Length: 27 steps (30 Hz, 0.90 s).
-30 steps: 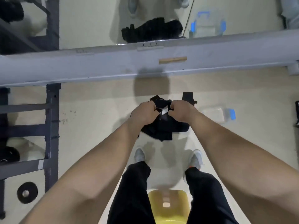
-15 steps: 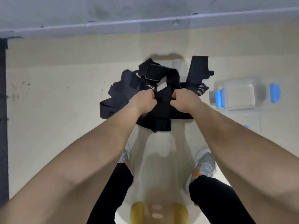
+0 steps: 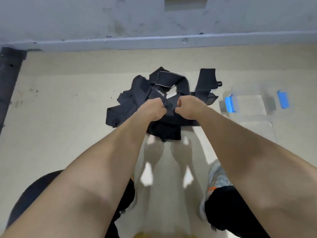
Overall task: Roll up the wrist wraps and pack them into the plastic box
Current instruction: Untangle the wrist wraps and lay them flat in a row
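A heap of black wrist wraps point(image 3: 137, 100) lies on the beige floor in front of me. My left hand point(image 3: 151, 109) and my right hand point(image 3: 186, 107) are both fisted over the middle of the heap, side by side, each gripping black wrap fabric between them. One wrap strip point(image 3: 205, 79) stretches up to the right of the pile. The clear plastic box point(image 3: 248, 107) with blue clips stands on the floor to the right of the wraps, an arm's reach from my right hand.
A grey wall base point(image 3: 154, 40) runs across the top. A dark metal frame post point(image 3: 8, 78) stands at the far left. My legs in black trousers and grey shoes point(image 3: 217, 177) are below, with a yellow stool edge at the bottom.
My view tilted down and closer to the floor; the wraps and box now fill more of the frame. Both hands stay clenched on the wrap over the pile.
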{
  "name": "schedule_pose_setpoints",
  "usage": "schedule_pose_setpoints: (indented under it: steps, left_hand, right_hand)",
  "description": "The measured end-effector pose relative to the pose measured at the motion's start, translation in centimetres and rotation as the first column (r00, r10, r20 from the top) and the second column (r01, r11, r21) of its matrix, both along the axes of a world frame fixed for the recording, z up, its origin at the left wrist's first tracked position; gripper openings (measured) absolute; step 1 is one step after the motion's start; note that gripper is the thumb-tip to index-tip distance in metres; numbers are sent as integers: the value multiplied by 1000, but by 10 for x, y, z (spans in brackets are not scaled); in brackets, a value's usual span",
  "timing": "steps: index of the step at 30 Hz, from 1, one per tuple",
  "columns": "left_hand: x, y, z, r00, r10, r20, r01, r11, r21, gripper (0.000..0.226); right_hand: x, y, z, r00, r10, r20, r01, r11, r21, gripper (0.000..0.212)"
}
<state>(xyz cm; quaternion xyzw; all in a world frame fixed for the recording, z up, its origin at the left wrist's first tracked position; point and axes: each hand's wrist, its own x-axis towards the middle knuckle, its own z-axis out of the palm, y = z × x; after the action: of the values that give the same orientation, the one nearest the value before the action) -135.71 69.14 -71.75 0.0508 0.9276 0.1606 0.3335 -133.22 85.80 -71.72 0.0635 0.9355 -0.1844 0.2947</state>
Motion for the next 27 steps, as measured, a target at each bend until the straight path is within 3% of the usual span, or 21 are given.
schedule_pose_setpoints:
  steps: [5, 9, 12, 20, 27]
  left_hand:
    - [66, -3, 39, 1000, -11, -10, 12, 998, 69, 18]
    - [109, -16, 44, 1000, -17, 0, 17, 998, 61, 18]
    - [125, -27, 36, 999, 41, 13, -42, 995, 86, 16]
    - [111, -22, -24, 996, 77, 43, -80, 995, 53, 24]
    - [61, -23, -83, 994, 108, -15, -107, 993, 43, 24]
  right_hand:
    - [65, -7, 41, 999, -6, -34, 7, 1000, 30, 34]
    - [103, -14, 52, 1000, -3, 11, 2, 997, 75, 41]
    - [117, -24, 47, 1000, -16, 12, 16, 998, 57, 35]
    - [105, -40, -27, 999, -17, 44, 18, 1000, -9, 19]
    - [57, -30, -98, 997, -70, 42, 73, 995, -72, 32]
